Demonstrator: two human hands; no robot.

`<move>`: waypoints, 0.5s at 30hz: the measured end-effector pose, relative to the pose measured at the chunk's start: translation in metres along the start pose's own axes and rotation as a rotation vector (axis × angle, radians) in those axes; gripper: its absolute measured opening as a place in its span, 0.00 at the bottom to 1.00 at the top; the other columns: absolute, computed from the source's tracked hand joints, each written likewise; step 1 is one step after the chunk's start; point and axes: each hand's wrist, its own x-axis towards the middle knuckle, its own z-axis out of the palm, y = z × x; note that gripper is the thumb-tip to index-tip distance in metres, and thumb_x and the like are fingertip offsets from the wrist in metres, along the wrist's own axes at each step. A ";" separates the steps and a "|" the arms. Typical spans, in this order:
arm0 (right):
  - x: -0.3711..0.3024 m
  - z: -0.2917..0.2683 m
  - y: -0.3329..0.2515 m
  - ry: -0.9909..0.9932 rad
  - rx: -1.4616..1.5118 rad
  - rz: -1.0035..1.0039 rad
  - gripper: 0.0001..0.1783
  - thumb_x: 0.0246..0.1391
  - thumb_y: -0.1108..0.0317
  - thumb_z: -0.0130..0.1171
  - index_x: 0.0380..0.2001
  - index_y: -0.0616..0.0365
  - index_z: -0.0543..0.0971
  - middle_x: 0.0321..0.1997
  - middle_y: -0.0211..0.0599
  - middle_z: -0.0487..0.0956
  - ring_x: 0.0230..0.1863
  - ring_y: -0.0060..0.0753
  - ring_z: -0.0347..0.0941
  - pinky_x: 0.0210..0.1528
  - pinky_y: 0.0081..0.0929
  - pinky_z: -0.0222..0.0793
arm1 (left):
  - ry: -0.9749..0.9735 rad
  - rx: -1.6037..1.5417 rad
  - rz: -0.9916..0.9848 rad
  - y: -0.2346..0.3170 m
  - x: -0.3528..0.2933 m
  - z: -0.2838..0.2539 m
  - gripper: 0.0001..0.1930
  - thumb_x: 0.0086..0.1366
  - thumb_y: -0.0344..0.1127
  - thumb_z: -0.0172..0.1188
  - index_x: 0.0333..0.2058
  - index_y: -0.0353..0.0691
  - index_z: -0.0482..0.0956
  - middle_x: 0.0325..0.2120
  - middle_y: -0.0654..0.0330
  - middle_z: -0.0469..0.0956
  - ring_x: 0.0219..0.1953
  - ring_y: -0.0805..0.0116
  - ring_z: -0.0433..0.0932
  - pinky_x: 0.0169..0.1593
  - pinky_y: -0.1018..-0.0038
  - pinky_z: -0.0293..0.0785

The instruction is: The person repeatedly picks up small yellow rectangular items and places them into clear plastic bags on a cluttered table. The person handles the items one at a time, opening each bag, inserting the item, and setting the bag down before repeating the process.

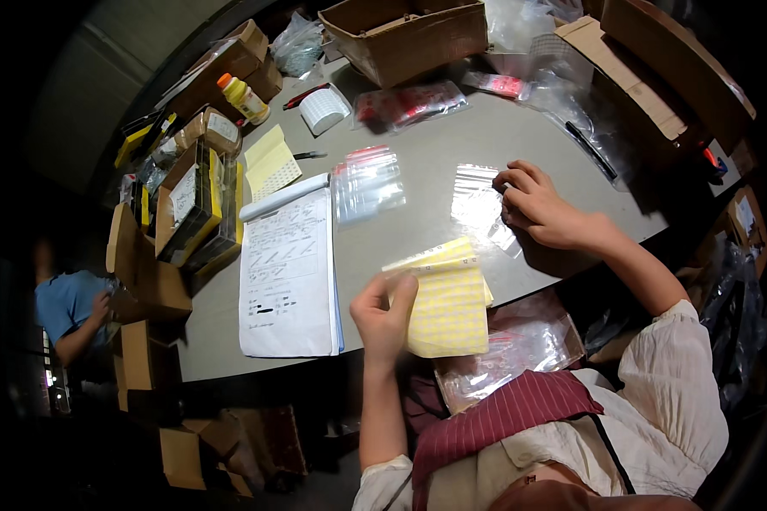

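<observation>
My left hand (383, 313) is closed on yellow label sheets (448, 317), pinching their left edge above the table's front edge. The sheets are covered with rows of small pale labels. My right hand (539, 206) rests at the right side of some clear plastic bags (482, 203) lying on the table. Its fingers are bent and apart, with the tips touching the bags. Glare hides part of the bags' surface. Left of them lies another stack of clear zip bags (370, 186) with red strips along the top.
An open notebook (286, 272) with handwriting lies at the left, below a yellow label sheet (273, 162) and a pen (310, 155). Cardboard boxes (405, 38) stand along the far side. A black marker (591, 150) lies at right. A box of plastic bags (511, 351) sits at my lap.
</observation>
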 end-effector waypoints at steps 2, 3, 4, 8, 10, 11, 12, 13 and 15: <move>0.002 -0.002 -0.003 -0.014 0.007 -0.003 0.08 0.61 0.70 0.59 0.41 0.62 0.75 0.67 0.52 0.68 0.74 0.62 0.54 0.74 0.56 0.53 | 0.005 0.014 0.013 0.000 -0.001 -0.002 0.09 0.66 0.27 0.67 0.42 0.27 0.87 0.37 0.58 0.87 0.39 0.74 0.81 0.48 0.75 0.76; 0.001 -0.003 -0.004 -0.008 0.007 0.000 0.08 0.61 0.70 0.60 0.41 0.63 0.74 0.67 0.52 0.68 0.74 0.62 0.54 0.74 0.56 0.53 | 0.003 0.008 0.014 0.000 0.000 -0.001 0.09 0.66 0.27 0.68 0.42 0.27 0.87 0.36 0.58 0.87 0.40 0.74 0.81 0.48 0.75 0.76; 0.001 -0.004 -0.005 -0.002 0.007 0.003 0.09 0.61 0.70 0.60 0.41 0.63 0.74 0.67 0.52 0.68 0.74 0.62 0.54 0.74 0.57 0.52 | 0.001 0.003 0.015 0.001 0.000 0.000 0.09 0.66 0.27 0.68 0.42 0.27 0.87 0.36 0.59 0.87 0.40 0.73 0.81 0.48 0.75 0.76; 0.000 -0.007 -0.008 0.019 0.014 0.021 0.09 0.61 0.70 0.59 0.42 0.62 0.74 0.67 0.52 0.68 0.74 0.63 0.54 0.74 0.57 0.52 | -0.001 -0.002 0.001 0.001 0.000 -0.001 0.09 0.66 0.26 0.68 0.42 0.27 0.87 0.36 0.58 0.87 0.40 0.74 0.81 0.48 0.75 0.76; 0.000 -0.007 -0.009 0.049 -0.089 0.007 0.10 0.61 0.70 0.60 0.42 0.63 0.74 0.67 0.52 0.68 0.74 0.63 0.54 0.73 0.57 0.52 | -0.001 -0.003 0.005 -0.001 -0.001 -0.002 0.08 0.66 0.26 0.68 0.41 0.28 0.87 0.36 0.58 0.87 0.40 0.74 0.81 0.48 0.75 0.76; 0.000 -0.007 -0.009 0.063 -0.141 -0.001 0.10 0.61 0.70 0.60 0.42 0.63 0.74 0.67 0.53 0.68 0.73 0.62 0.55 0.73 0.57 0.52 | 0.000 0.010 0.019 -0.001 -0.001 -0.002 0.08 0.66 0.26 0.68 0.42 0.27 0.87 0.36 0.58 0.87 0.40 0.74 0.81 0.48 0.76 0.76; -0.001 -0.005 -0.005 0.080 -0.183 0.001 0.12 0.60 0.69 0.62 0.43 0.63 0.74 0.66 0.53 0.68 0.73 0.62 0.55 0.73 0.56 0.52 | -0.004 0.021 0.033 0.000 0.000 -0.002 0.08 0.66 0.26 0.68 0.42 0.27 0.87 0.37 0.59 0.87 0.40 0.74 0.81 0.48 0.76 0.76; 0.000 0.001 0.003 0.097 -0.226 0.004 0.14 0.59 0.68 0.63 0.44 0.62 0.74 0.66 0.53 0.68 0.72 0.62 0.55 0.73 0.56 0.52 | -0.008 0.031 0.048 0.000 0.000 -0.001 0.09 0.67 0.26 0.67 0.42 0.27 0.87 0.37 0.59 0.87 0.40 0.75 0.81 0.47 0.76 0.76; 0.005 -0.003 0.009 0.074 -0.217 0.047 0.19 0.57 0.66 0.66 0.47 0.62 0.73 0.65 0.54 0.68 0.71 0.61 0.56 0.73 0.55 0.52 | 0.035 -0.047 0.059 -0.001 -0.002 0.000 0.09 0.67 0.25 0.67 0.43 0.27 0.86 0.37 0.60 0.86 0.40 0.76 0.80 0.47 0.77 0.75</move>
